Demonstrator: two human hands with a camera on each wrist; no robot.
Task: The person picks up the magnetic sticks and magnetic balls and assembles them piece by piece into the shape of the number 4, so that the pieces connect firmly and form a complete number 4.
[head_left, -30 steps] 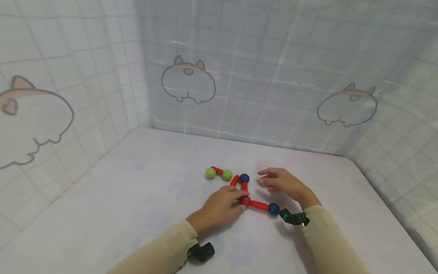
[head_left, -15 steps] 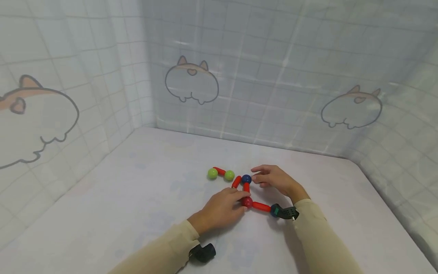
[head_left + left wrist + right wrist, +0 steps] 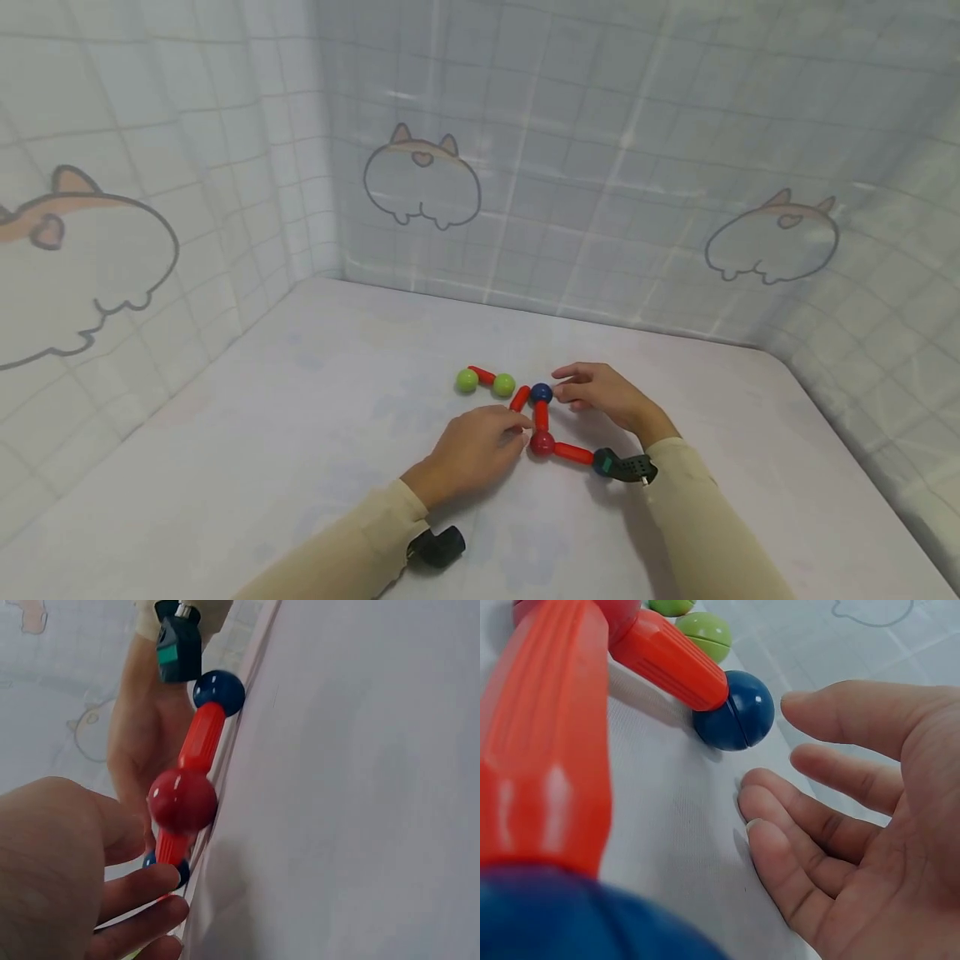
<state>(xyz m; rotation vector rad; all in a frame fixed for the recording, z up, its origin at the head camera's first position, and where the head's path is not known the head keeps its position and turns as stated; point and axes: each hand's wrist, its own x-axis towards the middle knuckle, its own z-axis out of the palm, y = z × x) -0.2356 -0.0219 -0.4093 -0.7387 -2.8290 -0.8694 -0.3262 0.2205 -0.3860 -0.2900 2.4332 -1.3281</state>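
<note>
L hand [image 3: 471, 450] & R hand [image 3: 606, 400], fingers apart, nothing clamped AFAICT, flank rod-and-ball chain [image 3: 542, 443] lying on tbl [image 3: 360, 358] btwn them, prob. so either side's w/in easy reach, L contact unclear.

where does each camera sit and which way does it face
Head: worn on the head, facing forward and down at the table; left hand, right hand and both sleeves show.
Left wrist: worn on the left wrist, facing past that hand to the red ball; left hand shows, with right hand and sleeve beyond.
Right wrist: worn on the right wrist, facing the far blue ball; only the right hand shows.
Shared: both wrist views show the red ball, far blue ball and near blue ball.
</note>
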